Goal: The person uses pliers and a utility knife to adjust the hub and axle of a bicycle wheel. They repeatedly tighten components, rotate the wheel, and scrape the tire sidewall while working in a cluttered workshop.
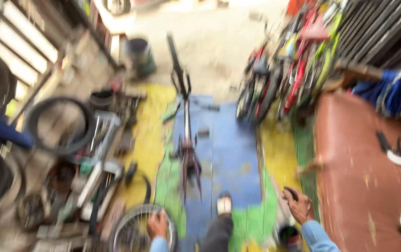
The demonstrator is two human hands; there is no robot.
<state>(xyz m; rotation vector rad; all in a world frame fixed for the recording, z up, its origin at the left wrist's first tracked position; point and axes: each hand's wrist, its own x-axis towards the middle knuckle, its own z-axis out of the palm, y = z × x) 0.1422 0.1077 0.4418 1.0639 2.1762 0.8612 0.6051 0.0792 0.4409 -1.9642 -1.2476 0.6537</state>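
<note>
Wheel: a bicycle wheel [137, 228] stands near the bottom edge, left of centre, on the painted floor [228, 154], and the left hand [157, 224] sits on its rim at the right side.
Left hand: fingers curled over the rim, closed on it as far as the blur lets me say.
Right hand: the right hand [298, 205] hangs out to the right, well apart from the wheel, fingers bent around something small and dark; I cannot tell what it is.
Between the hands: one foot in a pale shoe [224, 204] planted on the blue patch.
Beyond: a bare bicycle frame [186, 140] lies lengthwise just past the wheel, running away up the floor.
Left side: tyres [60, 123] and loose parts heaped near the wheel.
Right side: a brown bench [364, 177], parked bicycles [294, 70] further off.
Risk: held by one hand only, the wheel could roll or tip left into the clutter; a step forward could catch the frame.
</note>
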